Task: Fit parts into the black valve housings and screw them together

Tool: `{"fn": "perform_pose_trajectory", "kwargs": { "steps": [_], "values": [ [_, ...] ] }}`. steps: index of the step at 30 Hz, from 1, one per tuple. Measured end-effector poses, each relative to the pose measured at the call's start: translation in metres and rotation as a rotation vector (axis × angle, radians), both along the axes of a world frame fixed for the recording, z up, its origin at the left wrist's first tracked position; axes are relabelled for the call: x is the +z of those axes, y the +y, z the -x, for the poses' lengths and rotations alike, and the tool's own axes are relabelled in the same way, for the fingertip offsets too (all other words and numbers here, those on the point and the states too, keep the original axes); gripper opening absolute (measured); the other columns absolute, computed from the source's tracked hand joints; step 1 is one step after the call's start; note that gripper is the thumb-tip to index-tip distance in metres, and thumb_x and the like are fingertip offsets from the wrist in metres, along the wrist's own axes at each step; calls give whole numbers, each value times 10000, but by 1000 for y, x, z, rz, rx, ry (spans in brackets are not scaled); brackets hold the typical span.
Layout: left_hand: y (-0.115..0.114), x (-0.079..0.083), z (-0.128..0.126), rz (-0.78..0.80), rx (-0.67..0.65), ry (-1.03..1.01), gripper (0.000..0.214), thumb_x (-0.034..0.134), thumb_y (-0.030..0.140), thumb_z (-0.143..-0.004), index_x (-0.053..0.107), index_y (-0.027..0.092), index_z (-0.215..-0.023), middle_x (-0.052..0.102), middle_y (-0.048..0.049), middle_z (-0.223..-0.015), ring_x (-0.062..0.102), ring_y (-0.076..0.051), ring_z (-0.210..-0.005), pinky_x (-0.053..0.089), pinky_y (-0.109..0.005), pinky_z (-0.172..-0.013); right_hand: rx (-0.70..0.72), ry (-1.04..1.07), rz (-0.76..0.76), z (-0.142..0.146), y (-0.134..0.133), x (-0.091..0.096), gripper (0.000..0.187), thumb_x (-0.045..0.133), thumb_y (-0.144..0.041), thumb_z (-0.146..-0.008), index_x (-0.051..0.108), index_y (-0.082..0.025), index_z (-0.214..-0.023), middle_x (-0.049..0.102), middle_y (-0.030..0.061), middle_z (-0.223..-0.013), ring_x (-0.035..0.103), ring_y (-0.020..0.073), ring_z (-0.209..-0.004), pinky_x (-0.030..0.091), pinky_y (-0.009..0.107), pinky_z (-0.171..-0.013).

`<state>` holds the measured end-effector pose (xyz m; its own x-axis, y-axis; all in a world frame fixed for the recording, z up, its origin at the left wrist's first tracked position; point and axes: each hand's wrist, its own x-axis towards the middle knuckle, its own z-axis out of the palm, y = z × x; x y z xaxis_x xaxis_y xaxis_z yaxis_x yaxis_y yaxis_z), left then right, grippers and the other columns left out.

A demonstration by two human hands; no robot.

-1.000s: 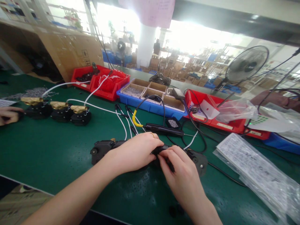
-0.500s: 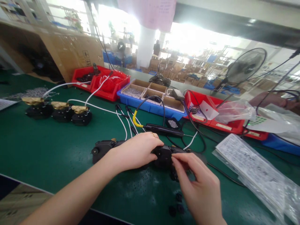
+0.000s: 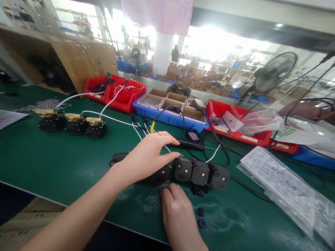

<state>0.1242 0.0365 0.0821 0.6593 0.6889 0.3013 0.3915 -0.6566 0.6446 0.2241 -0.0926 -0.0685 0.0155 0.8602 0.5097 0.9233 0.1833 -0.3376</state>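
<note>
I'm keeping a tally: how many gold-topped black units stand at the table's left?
3, in a row left of the left hand: the leftmost unit, the middle unit and the rightmost unit. No others appear hidden there.

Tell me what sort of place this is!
Probably a factory workshop where things get put together: black units stand in a row on a green bench, with red bins of parts behind them.

Blown-out white glare from the far windows (image 3: 222, 38)
</note>
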Motion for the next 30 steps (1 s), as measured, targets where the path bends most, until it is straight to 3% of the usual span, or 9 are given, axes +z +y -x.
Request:
{"fn": "perform_pose_trajectory", "kwargs": {
  "steps": [4, 8, 12, 17, 20, 23, 26, 30],
  "values": [
    [-6, -2, 0, -10, 2, -14, 164, 730, 171, -859, 727, 171, -1024, 724, -43, -1092, 665, -224, -1042, 518, -367, -972, -53, -140, -33, 1, 1, -9, 335, 377, 133, -699, 588, -127, -705, 476, 93, -754, 472, 265, -708, 413, 356, -619],
    [-22, -6, -3, -12, -29, -86, 161, 722, 116, -849, 721, 152, -1006, 726, -49, -1039, 660, -206, -1026, 520, -323, -932, -40, -224, 8, -12, -4, -1, 349, 373, 152, -663, 568, -137, -664, 488, 112, -742, 491, 279, -692, 409, 345, -595],
    [-36, -6, -7, 30, -73, -128, 146, 715, 98, -847, 728, 153, -981, 729, -50, -1012, 662, -194, -993, 525, -306, -917, 43, -222, 52, -28, -1, 7, 350, 401, 160, -603, 564, -146, -659, 496, 89, -670, 510, 251, -597, 395, 316, -531],
    [-57, -10, -4, 62, -27, -235, 141, 702, 112, -855, 726, 186, -973, 731, -22, -1003, 672, -164, -960, 531, -266, -903, 198, -222, 83, -45, 3, 22, 367, 441, 102, -621, 617, -154, -817, 594, 80, -727, 580, 224, -627, 473, 283, -569],
    [-76, -22, 1, 146, 53, -318, 132, 642, 130, -891, 718, 227, -940, 727, 28, -941, 680, -123, -883, 537, -209, -821, 263, 28, 92, -60, -7, 49, 276, 457, 43, -731, 598, -174, -829, 607, 39, -790, 613, 166, -691, 499, 220, -608],
    [-89, -38, 0, 220, 71, -325, 138, 603, 153, -917, 703, 245, -898, 711, 51, -873, 673, -103, -811, 529, -183, -735, 243, 375, -39, -77, -16, 75, 176, 497, -44, -879, 591, -187, -840, 594, -2, -814, 600, 109, -720, 486, 169, -631],
    [-86, -46, -9, 80, 81, -293, 138, 576, 154, -937, 687, 232, -957, 707, 19, -942, 666, -128, -879, 533, -222, -804, 129, 423, -139, -92, -14, 83, 129, 553, -76, -913, 611, -189, -889, 595, -17, -834, 582, 92, -729, 477, 167, -661],
    [-61, -41, -29, -192, 37, -38, 257, 581, 131, -924, 641, 178, -1169, 663, -81, -1194, 601, -245, -1116, 505, -415, -989, 107, 322, -140, -102, 0, 76, 123, 543, -85, -927, 621, -170, -884, 581, 13, -872, 544, 119, -753, 449, 217, -653]
  ]
}}
